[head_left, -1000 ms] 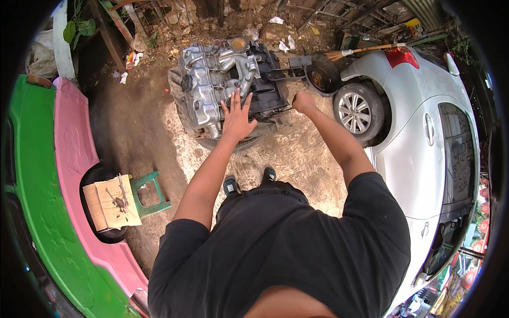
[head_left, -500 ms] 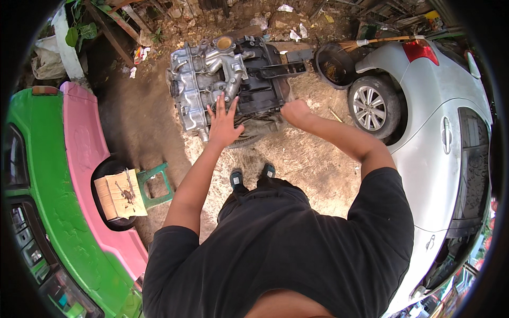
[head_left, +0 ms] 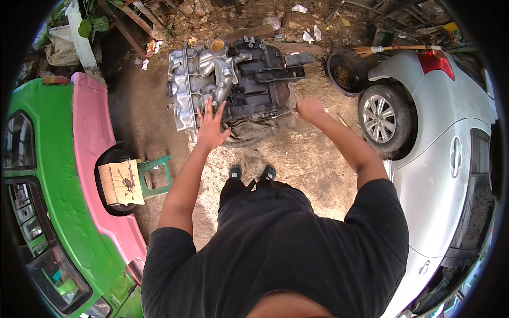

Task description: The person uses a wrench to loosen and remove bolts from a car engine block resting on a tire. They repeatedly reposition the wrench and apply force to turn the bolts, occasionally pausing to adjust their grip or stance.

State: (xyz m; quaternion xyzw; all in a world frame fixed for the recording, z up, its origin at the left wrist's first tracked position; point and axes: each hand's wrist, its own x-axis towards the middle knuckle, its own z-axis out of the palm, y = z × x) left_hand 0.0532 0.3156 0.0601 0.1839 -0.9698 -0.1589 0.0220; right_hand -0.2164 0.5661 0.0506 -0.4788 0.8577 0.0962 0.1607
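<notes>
A car engine [head_left: 249,79] with a silvery top cover and a dark block lies on its side in front of me. My left hand [head_left: 212,130] rests on its near edge with fingers spread, holding nothing. My right hand [head_left: 311,109] is closed around the end of a thin metal wrench [head_left: 285,113], to the right of the engine's near corner. The wrench's far end reaches the block's lower edge; how it sits there is too small to make out. A grey cloth-like bundle [head_left: 257,130] shows beneath that edge.
A silver car [head_left: 424,116] stands close on the right, a black tub [head_left: 347,71] by its wheel. On the left are a green and pink vehicle [head_left: 58,143] and a green stool [head_left: 156,175] beside stained cardboard [head_left: 122,183]. Litter and wood lie at the back.
My right hand has moved right, away from the engine's corner, and the wrench now shows between them. My left hand stays spread on the engine. The whole view has shifted slightly.
</notes>
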